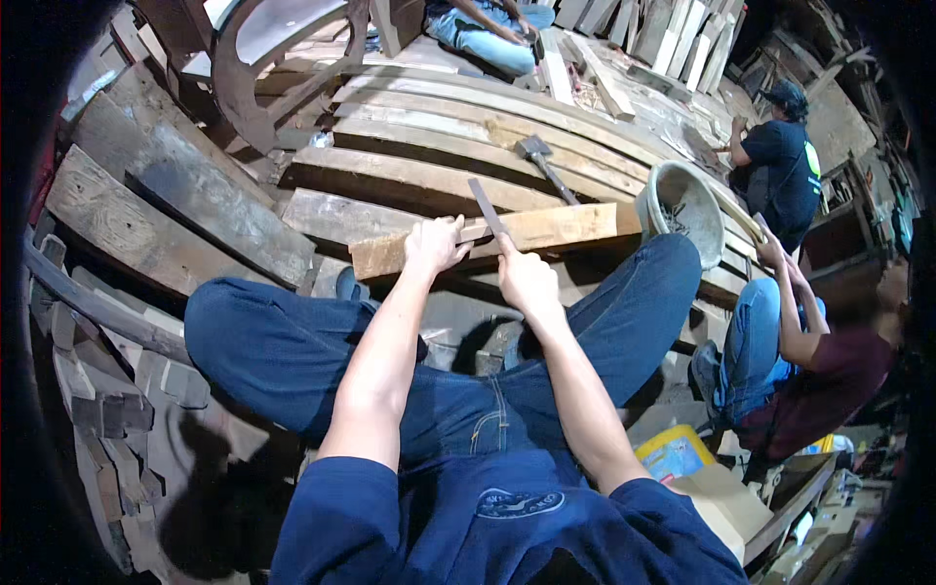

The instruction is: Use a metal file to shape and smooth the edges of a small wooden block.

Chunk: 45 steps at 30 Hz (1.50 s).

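Fingers of my left hand [437, 244] are closed on a narrow wooden piece [476, 232], which lies on a light timber block [565, 226] in front of me. My right hand [526, 278] grips a long flat metal tool [486, 203], a file or blade, angled up and left across that piece. Beyond the block, a hammer [534, 148] rests on long planks [409, 171]. A pale bucket [712, 219] holding many small metal pieces, like nails, stands just right of the block, beside my right knee.
Weathered boards [146, 214] and stacked offcuts [107, 409] line the left; a curved wooden frame [263, 107] is behind. Co-workers sit at the top [478, 29], upper right [780, 166] and close on my right [809, 390]. A yellow container [673, 444] is by my right arm.
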{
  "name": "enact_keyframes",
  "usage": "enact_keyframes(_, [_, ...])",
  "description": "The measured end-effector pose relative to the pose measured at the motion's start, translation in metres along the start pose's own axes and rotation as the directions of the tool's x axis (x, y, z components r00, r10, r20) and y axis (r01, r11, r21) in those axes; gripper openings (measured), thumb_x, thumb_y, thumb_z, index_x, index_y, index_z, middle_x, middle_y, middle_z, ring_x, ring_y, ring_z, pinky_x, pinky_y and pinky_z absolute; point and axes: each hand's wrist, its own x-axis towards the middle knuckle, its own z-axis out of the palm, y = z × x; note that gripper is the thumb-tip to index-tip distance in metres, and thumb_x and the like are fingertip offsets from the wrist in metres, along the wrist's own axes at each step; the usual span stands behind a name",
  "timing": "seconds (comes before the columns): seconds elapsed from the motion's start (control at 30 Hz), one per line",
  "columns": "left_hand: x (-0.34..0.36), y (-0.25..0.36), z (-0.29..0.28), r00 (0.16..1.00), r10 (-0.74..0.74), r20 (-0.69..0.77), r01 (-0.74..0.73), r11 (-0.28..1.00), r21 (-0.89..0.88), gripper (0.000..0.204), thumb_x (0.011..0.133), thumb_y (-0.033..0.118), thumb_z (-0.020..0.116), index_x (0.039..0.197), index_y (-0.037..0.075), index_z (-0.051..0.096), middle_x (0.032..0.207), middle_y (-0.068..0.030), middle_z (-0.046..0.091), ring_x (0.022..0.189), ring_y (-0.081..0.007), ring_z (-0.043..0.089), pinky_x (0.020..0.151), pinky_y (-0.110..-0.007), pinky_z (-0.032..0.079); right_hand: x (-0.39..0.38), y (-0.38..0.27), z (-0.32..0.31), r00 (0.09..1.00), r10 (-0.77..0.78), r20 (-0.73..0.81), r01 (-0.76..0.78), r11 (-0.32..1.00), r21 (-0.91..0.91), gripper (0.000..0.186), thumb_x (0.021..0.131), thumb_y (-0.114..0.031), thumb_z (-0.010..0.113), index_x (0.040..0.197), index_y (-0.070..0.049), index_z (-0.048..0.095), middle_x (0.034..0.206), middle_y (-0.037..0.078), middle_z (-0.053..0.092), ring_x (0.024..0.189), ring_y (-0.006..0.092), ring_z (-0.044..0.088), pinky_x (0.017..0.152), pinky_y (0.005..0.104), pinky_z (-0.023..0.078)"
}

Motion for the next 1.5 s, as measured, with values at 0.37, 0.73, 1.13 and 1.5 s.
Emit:
enact_keyframes(0.37, [0.004,0.011,-0.011,0.990,-0.042,0.132,0.049,0.998,-0.048,0.040,0.082,0.046,0.063,0.107,0.014,0.061,0.096,-0.0092,0.067,0.089,-0.0293,0.066,0.076,-0.043,0.053,0.009,-0.004,-0.014,0.997,0.049,0.067,-0.048,0.999,-0.007,0.039,0.092,-0.019,0.042,0.129,-0.011,0.051,0.080,0.023,0.066,0.074,0.0387,0.068,0.067,0.0502,0.054])
enact_keyframes(0.73, [0.000,0.002,-0.003,1.000,0.007,0.005,-0.007,0.999,-0.046,0.036,0.078,0.041,0.068,0.105,0.017,0.063,0.091,-0.0083,0.068,0.082,-0.0308,0.067,0.070,-0.044,0.054,-0.010,-0.012,-0.039,0.988,0.057,0.142,-0.059,0.998,0.003,0.041,0.093,-0.022,0.044,0.133,-0.016,0.049,0.084,0.023,0.067,0.079,0.0397,0.067,0.071,0.0505,0.054])
enact_keyframes(1.13, [-0.003,-0.007,0.002,0.999,-0.005,0.049,0.006,1.000,-0.020,0.044,0.081,0.045,0.064,0.113,0.015,0.059,0.100,-0.0067,0.066,0.088,-0.0296,0.066,0.075,-0.044,0.053,-0.047,-0.015,-0.057,0.983,0.061,0.172,-0.058,0.998,-0.024,0.041,0.092,-0.025,0.046,0.132,-0.013,0.049,0.076,0.023,0.065,0.073,0.0401,0.067,0.069,0.0503,0.054])
enact_keyframes(1.5, [-0.003,-0.014,0.006,1.000,0.002,0.006,-0.002,1.000,-0.012,0.042,0.080,0.042,0.065,0.109,0.011,0.061,0.096,-0.0091,0.067,0.087,-0.0314,0.066,0.075,-0.044,0.054,-0.037,-0.018,-0.047,0.991,0.044,0.130,-0.046,0.999,0.007,0.032,0.093,-0.025,0.046,0.123,-0.016,0.054,0.081,0.025,0.065,0.074,0.0406,0.066,0.067,0.0515,0.053])
